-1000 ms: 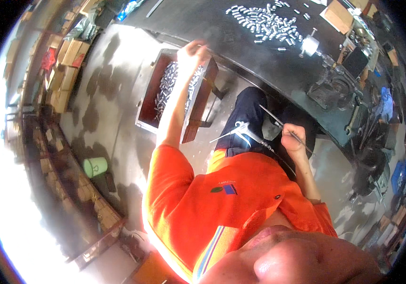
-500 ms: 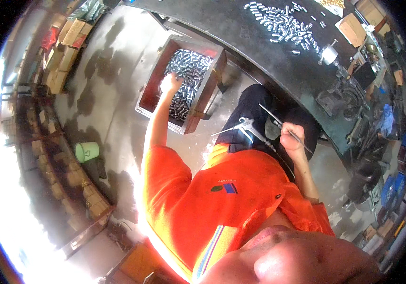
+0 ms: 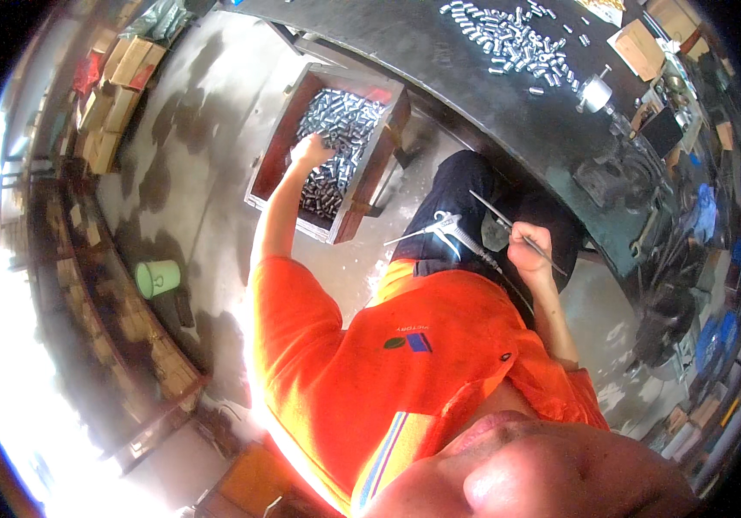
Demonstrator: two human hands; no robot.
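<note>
My left hand [image 3: 310, 152] is down in a wooden box [image 3: 274, 164] with reddish inner walls, at the surface of a heap of small metal cylinders [image 3: 349, 116]. Its fingers look curled together; whatever they hold is too small to make out. Over my right thigh, my right hand [image 3: 529, 248] is closed around a thin metal rod [image 3: 491, 207], which slants out past both sides of the fist. An air blow gun [image 3: 450, 228] with a long thin nozzle lies across my lap, touched by neither hand.
A dark workbench [image 3: 405, 43] runs along the far side, carrying a pile of shiny metal cylinders [image 3: 513, 39] and a round metal fixture [image 3: 595, 95]. Wrenches [image 3: 638, 246] and other tools crowd its right end. On the floor at left are a green bucket [image 3: 157, 277] and cardboard boxes [image 3: 116, 112].
My left hand has shifted slightly left inside the box, and its forearm and sleeve have moved left too. My right hand keeps the rod in nearly the same place.
</note>
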